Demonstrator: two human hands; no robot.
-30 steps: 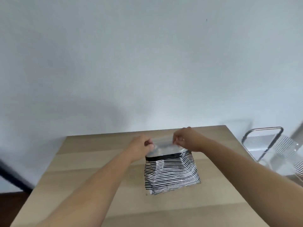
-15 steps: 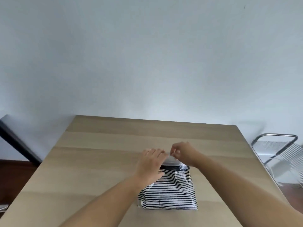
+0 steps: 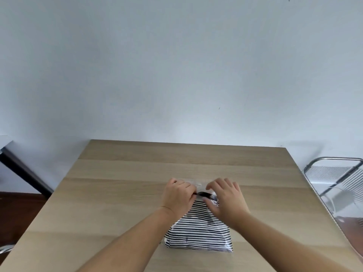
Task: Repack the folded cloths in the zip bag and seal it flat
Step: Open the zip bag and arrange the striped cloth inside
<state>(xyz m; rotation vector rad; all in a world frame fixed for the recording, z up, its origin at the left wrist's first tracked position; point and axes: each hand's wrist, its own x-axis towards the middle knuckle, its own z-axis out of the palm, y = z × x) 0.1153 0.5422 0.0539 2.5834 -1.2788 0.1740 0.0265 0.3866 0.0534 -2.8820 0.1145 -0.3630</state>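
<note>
A clear zip bag (image 3: 198,235) lies flat on the wooden table (image 3: 121,193), filled with black-and-white striped folded cloths; a dark cloth edge shows near the bag's far end. My left hand (image 3: 179,194) rests on the bag's far left part, its fingers curled down and pinching the clear top strip. My right hand (image 3: 225,197) lies palm down on the far right part, fingers spread over the plastic. The bag's zip strip (image 3: 197,182) shows between the two hands; whether it is closed I cannot tell.
A metal-framed chair (image 3: 334,173) stands off the table's right edge. A dark diagonal bar (image 3: 23,173) is by the wall at the left. A plain pale wall rises behind the table's far edge.
The bag was held up by its top edge a second ago; it now lies flat on the table. Both hands have come down onto its far end, the right one opening flat.
</note>
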